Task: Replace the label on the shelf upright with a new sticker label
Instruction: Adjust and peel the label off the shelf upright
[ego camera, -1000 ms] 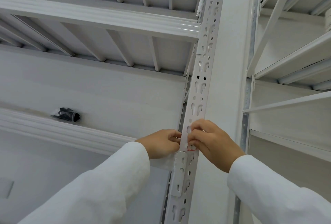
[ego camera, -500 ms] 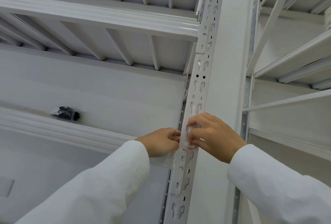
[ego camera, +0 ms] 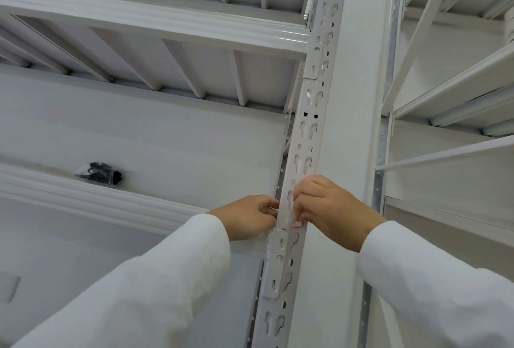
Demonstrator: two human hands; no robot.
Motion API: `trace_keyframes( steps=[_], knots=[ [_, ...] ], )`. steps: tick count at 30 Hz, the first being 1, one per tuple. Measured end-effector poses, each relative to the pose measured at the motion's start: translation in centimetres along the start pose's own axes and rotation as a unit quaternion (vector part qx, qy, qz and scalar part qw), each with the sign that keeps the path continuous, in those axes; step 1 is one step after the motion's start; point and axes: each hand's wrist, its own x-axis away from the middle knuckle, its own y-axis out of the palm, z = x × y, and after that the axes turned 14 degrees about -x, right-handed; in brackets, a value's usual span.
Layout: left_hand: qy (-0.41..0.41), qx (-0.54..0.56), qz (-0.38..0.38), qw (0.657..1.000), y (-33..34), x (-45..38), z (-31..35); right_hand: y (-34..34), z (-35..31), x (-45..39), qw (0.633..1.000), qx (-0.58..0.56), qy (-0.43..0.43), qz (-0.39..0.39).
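Observation:
A white perforated shelf upright (ego camera: 304, 136) runs from the bottom centre to the top right of the head view. A small white sticker label with red marking (ego camera: 296, 223) lies on its face, mostly hidden by my fingers. My right hand (ego camera: 331, 212) presses its curled fingertips onto the label from the right. My left hand (ego camera: 250, 218) is curled against the upright's left edge at the same height, pinching what looks like the label's left side. Both arms wear white sleeves.
A white shelf beam (ego camera: 97, 197) runs left from the upright just under my left hand, with a small black item in a clear bag (ego camera: 100, 173) on that shelf. Another beam (ego camera: 167, 25) crosses overhead. More white shelving (ego camera: 450, 91) stands to the right.
My right hand has crept slightly up the upright over the label, so less of the red marking shows. My left hand stays at the upright's left edge.

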Motion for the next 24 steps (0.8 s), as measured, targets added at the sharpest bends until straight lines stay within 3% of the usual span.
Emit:
trace_keyframes(
  steps=[14, 18, 24],
  knots=[
    [0.004, 0.003, -0.002, 1.000, 0.1, 0.3, 0.2, -0.7, -0.4, 0.6, 0.999, -0.033, 0.009, -0.021],
    [0.001, 0.005, -0.003, 1.000, 0.0, 0.2, 0.2, -0.6, -1.1, 1.2, 0.994, -0.087, 0.070, 0.021],
    [0.001, 0.003, 0.000, 1.000, 0.0, 0.1, 0.0, 0.0, -0.7, 1.5, 0.999, -0.011, 0.035, 0.025]
  ],
)
